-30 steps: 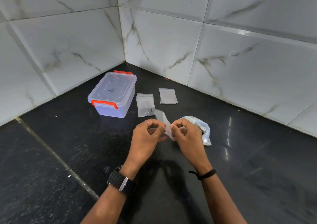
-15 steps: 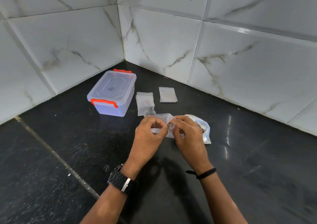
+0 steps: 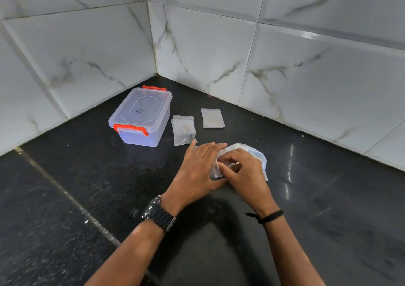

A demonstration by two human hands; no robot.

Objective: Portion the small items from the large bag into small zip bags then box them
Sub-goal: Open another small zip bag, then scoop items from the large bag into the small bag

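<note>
Small zip bag (image 3: 215, 168), clear and limp, sits between the two hands near the middle of the black surface (image 3: 65, 198), just in front of the large bag (image 3: 258, 156). The left hand (image 3: 197, 169) lies over its left side with fingers stretched out fairly straight toward the far corner, pressing it; that grip is open and flat. The right hand (image 3: 245, 171) has its fingers curled at the bag's upper edge, pinching the plastic. The large bag, crumpled and pale with a blue tint, lies touching the right hand's far side.

Toward the far corner where the two marble-tiled walls (image 3: 306, 66) meet stands the clear box (image 3: 140, 119), lid on, with a red latch at each short end. Just right of it lies a stack of small filled bags (image 3: 183, 129), close to the box's wall but apart from it; its near edge comes close to the left fingertips. Farther right, a single flat zip bag (image 3: 212, 118) lies alone, well off the right-hand wall.

A pale seam (image 3: 65, 196) runs diagonally across the surface on the left. Wide bare black stone stretches left of the box to that seam and beyond, and right of the large bag to the wall's foot. A watch (image 3: 157, 214) is on the left wrist, a black band (image 3: 270, 216) on the right.
</note>
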